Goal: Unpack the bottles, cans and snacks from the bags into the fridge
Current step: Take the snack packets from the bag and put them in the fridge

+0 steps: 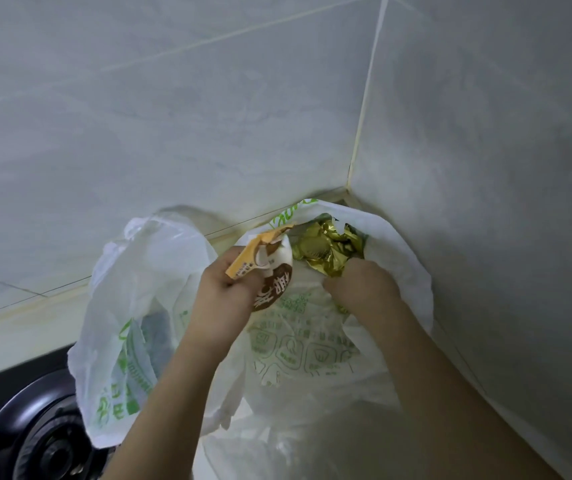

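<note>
Currently my left hand [223,289] grips a snack [270,268], right hand [360,282] pinches gold foil [326,247] in the bag [312,344]; thin foil could tear if yanked.

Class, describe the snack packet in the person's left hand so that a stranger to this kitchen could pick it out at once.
Start at the tiled wall corner, where two white plastic bags sit on the counter beside the black stove burner. Over the right bag, the left hand grips the snack packet. It is orange, white and brown with large printed characters, unlike the crinkled gold foil wrappers that the right hand reaches into.
</note>
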